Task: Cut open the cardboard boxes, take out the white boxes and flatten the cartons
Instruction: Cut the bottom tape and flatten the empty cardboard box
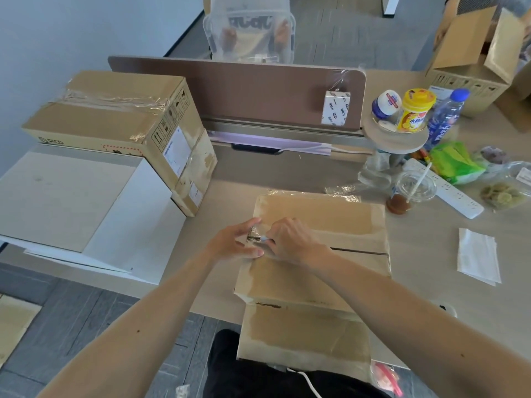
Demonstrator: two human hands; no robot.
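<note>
A cardboard box (319, 271) stands at the desk's front edge, its taped top seam partly slit on the right side. My right hand (293, 239) grips a small cutter (260, 239) whose tip sits on the seam near the box's left end. My left hand (235, 242) rests on the box's left edge, thumb and fingers framing the cutter tip. A taped cardboard box (115, 116) sits at the back left on top of white boxes (66, 196). A smaller carton (195, 173) leans beside them.
A brown desk divider (244, 84) runs across the back. On the right stand bottles (416, 110), a plastic cup with a straw (411, 191), a power strip (451, 191), snack bags and folded paper (477, 254). An opened carton (471, 58) sits far right.
</note>
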